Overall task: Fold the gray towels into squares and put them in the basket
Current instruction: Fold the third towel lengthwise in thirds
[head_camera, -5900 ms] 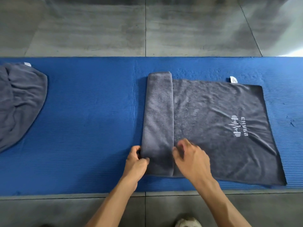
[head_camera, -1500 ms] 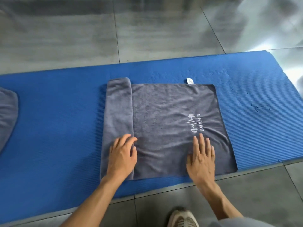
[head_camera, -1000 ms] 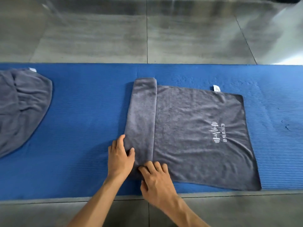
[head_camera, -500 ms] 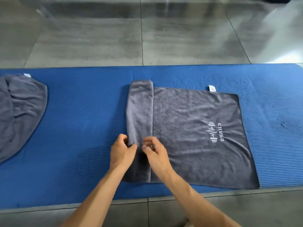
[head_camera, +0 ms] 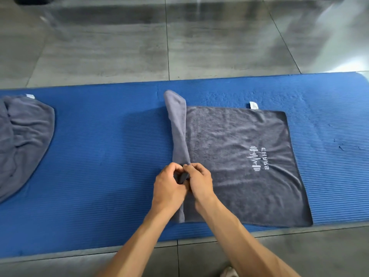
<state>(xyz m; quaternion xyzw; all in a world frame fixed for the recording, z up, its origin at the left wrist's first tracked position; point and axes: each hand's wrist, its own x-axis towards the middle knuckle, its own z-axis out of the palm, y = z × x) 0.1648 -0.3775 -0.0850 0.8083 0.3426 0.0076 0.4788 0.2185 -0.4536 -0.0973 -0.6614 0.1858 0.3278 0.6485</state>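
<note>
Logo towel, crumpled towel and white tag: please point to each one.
logo towel (head_camera: 229,136), head view, flat gray part above the logo.
crumpled towel (head_camera: 24,136), head view, middle of its folds.
white tag (head_camera: 253,105), head view, tag centre at the far edge.

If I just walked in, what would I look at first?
Probably the two hands in the middle: the left hand and right hand pinch up the folded strip of a gray towel spread on a big blue mat. The towel has a white logo. Another towel lies crumpled at the mat's left end.
</note>
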